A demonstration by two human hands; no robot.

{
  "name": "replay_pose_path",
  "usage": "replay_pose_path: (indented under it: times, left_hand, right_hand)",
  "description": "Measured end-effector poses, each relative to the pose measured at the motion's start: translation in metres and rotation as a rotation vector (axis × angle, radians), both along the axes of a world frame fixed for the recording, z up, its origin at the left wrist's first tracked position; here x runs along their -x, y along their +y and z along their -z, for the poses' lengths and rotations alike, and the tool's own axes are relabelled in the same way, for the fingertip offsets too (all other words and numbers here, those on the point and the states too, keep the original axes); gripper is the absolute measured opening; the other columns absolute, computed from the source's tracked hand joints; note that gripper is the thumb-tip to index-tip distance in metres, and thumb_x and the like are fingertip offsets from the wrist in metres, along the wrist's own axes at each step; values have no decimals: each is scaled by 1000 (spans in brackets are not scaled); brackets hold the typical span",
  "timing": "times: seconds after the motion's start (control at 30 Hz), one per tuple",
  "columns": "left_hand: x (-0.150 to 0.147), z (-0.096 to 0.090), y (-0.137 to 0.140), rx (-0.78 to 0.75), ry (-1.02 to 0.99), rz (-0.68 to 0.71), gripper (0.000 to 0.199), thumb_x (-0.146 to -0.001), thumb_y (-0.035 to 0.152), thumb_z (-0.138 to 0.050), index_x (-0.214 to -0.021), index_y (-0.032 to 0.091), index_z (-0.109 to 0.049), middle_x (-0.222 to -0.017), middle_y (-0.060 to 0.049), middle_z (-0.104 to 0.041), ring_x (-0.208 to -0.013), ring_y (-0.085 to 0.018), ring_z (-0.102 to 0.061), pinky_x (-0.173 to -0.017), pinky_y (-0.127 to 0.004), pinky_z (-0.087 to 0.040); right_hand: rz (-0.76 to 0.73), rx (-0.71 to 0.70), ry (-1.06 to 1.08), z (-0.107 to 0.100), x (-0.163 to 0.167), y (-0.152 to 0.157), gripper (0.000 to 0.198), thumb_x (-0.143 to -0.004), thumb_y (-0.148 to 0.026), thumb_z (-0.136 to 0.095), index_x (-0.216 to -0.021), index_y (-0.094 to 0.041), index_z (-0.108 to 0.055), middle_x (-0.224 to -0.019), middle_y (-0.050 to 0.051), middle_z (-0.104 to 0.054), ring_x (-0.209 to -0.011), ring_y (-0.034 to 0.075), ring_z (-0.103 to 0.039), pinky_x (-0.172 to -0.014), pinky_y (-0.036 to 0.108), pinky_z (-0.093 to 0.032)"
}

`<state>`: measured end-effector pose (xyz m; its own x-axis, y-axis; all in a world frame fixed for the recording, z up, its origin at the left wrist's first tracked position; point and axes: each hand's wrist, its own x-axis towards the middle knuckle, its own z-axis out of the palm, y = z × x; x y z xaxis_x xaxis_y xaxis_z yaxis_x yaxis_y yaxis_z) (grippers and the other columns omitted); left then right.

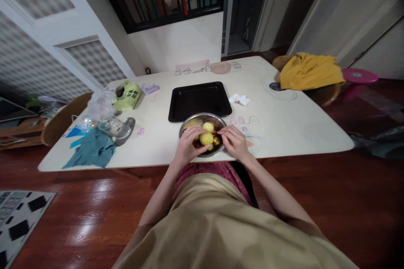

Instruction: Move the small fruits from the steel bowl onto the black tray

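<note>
A steel bowl stands at the table's near edge. It holds yellow-green round fruit and several smaller, dark red and yellowish pieces, too small to name. My left hand reaches over the bowl's left side, its thumb and fingers closed around a larger yellow-green round fruit. From the right rim comes my right hand, fingers bent and drawn together beside the small pieces. Whatever its fingertips grip cannot be made out. Just behind the bowl lies a black tray, close to its rim.
Crumpled white tissue lies right of the tray. On the table's left are a green bag, clear plastic and a teal cloth. A yellow cloth drapes over a chair at the right, near a pink stool.
</note>
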<state>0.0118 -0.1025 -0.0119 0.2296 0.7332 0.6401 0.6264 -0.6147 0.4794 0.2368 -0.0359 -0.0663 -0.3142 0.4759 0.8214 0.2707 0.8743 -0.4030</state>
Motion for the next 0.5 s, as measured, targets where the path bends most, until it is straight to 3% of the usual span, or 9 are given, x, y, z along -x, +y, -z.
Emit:
replay_pose_path:
  times: [0.23,0.5]
  left_hand:
    - [-2,10,7,10,57,-25,36,-86,39,-85,-117,25,-73,-114,-11,-77,-114,-30,-71,-102,-50,-57]
    - [-4,16,8,15,75,-51,38,-85,41,-86,-115,23,-72,-113,-11,-76,-114,-31,-70,-104,-49,-55]
  right_hand:
    - [2,32,-4,1,0,0,25,-105,-24,-52,-110,-24,-77,-99,10,-77,-93,25,-71,-86,46,-61]
    - [25,-25,-30,0,0,0,25,-106,-21,-51,-108,-22,-75,-98,10,-77,-91,24,-71,-84,43,-61]
